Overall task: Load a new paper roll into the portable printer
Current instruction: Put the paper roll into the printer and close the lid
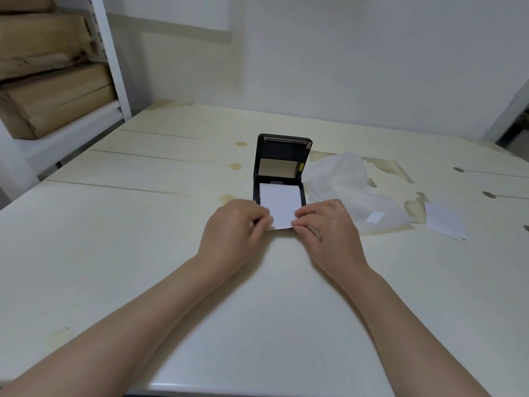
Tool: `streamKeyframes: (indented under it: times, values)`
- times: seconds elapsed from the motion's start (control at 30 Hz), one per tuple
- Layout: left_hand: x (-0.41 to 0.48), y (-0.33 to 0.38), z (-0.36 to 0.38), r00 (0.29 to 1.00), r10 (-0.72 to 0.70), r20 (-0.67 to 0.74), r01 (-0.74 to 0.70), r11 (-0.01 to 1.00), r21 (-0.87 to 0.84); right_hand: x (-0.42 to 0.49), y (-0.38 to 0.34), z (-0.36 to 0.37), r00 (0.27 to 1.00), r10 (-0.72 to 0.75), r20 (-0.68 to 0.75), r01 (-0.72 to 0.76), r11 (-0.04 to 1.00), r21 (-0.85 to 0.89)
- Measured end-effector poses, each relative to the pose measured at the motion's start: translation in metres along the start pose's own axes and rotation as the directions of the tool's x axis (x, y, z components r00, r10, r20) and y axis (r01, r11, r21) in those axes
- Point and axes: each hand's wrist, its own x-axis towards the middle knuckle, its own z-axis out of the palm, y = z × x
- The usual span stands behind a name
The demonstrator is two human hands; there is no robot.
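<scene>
Portable printer (282, 167), one: sitting mid-table (114, 253), lid standing open, away from the person. Paper (279, 207), one strip: lying in the open bay, its long axis running from the bay toward the person, the near edge overhanging the printer's front. Left hand (237, 224) and right hand (326, 224): each pinching a near corner of the paper, equally close. Loose beside, right: one crumpled clear wrapper (343, 179), one white slip (445, 222). Likely step: drawing the paper straight out before closing.
</scene>
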Motion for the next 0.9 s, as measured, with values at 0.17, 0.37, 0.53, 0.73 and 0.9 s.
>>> streamKeyframes:
  times: [0.17, 0.37, 0.53, 0.73, 0.9]
  values:
    - [0.02, -0.008, 0.011, 0.979, -0.18, 0.094, 0.19, 0.975, -0.113, 0.0, 0.002, -0.002, 0.996, 0.029, 0.086, -0.03, 1.0, 0.008]
    - [0.026, -0.014, 0.013, 0.971, -0.207, 0.122, 0.216, 0.974, -0.071, 0.014, -0.001, -0.011, 0.982, 0.188, 0.009, -0.186, 0.962, 0.198]
    - [0.025, -0.016, 0.014, 0.983, -0.16, 0.091, 0.16, 0.987, 0.014, 0.073, 0.002, -0.019, 0.959, 0.278, -0.06, -0.257, 0.937, 0.235]
    - [0.025, -0.015, 0.015, 0.986, -0.162, 0.029, 0.161, 0.986, 0.037, 0.109, -0.001, -0.016, 0.946, 0.311, 0.09, -0.323, 0.89, 0.321]
    - [0.025, -0.016, 0.016, 0.976, -0.209, -0.062, 0.212, 0.976, 0.052, 0.084, -0.002, -0.016, 0.965, 0.261, 0.038, -0.256, 0.891, 0.374]
